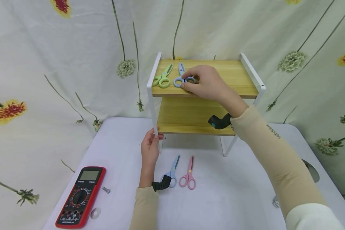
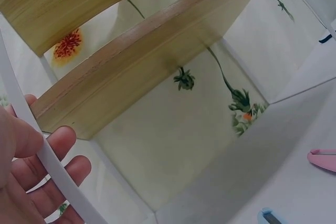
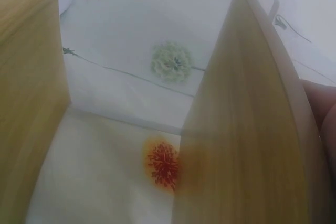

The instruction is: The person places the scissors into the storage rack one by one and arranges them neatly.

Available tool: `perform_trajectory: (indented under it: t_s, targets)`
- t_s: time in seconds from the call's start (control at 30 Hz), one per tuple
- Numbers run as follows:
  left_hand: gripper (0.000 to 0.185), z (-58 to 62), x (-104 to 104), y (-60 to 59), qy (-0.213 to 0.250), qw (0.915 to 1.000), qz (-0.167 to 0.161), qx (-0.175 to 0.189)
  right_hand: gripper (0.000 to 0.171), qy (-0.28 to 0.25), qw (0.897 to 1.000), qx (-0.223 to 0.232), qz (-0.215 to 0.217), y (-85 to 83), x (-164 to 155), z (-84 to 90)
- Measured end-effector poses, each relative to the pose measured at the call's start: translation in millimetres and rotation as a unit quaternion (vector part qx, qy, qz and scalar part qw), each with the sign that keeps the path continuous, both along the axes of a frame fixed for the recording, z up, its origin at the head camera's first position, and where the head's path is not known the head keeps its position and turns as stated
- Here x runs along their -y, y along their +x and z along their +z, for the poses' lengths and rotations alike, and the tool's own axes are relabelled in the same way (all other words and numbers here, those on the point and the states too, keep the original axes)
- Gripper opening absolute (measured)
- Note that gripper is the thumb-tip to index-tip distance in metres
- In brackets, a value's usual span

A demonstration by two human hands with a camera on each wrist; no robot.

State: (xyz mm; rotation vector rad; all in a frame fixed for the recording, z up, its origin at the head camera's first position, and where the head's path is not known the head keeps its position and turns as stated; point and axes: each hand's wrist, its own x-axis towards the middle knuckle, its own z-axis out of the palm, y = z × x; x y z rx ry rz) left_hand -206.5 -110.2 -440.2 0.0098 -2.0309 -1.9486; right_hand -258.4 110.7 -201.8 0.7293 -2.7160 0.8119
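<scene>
My right hand (image 1: 204, 81) is at the top board of a two-tier shelf (image 1: 227, 72), thumb and fingers pinching the handle of periwinkle-blue scissors (image 1: 181, 70). These scissors lie on the board, blades toward the back. Beside them on the left rest green scissors (image 1: 164, 78). Lower down, my left hand (image 1: 150, 147) grips the shelf's white side frame (image 2: 55, 171), fingers curled around it near the lower board (image 2: 152, 40). On the table, light blue scissors (image 1: 173, 167) are partly covered by the left wrist's camera, and pink scissors (image 1: 190, 172) lie to their right. In the right wrist view, the boards hide most of my right hand.
A red-and-black multimeter (image 1: 81, 197) lies at the table's left side. Near it are a bolt (image 1: 106, 190) and a washer (image 1: 95, 213). A small metal part (image 1: 275, 202) and a dark oval object (image 1: 311, 171) lie partly behind the right sleeve. Floral cloth (image 1: 83, 48) hangs behind the shelf.
</scene>
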Motion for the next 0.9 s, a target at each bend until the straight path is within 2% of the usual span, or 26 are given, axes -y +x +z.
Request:
perform_trajectory:
  t_s: [0.17,0.37,0.7,0.9]
  targets:
    - [0.033,-0.6,0.0,-0.6,0.002,1.0000,0.001,-0.003,0.028,-0.008,1.000,-0.008,0.006,1.5,-1.3,-1.3]
    - [0.033,-0.7,0.2,-1.4,0.001,1.0000,0.001,-0.003,0.021,-0.040,0.999,0.005,0.014,5.0,-2.1,-1.0]
    - [0.033,-1.5,0.1,-1.1,0.006,1.0000,-0.001,-0.003,0.028,-0.032,0.999,0.029,-0.003,3.4,-1.4,-0.4]
    - [0.033,-1.1,0.0,-0.9,0.007,1.0000,-0.001,-0.001,0.027,-0.045,0.999,0.018,-0.014,3.7,-0.6,-0.6]
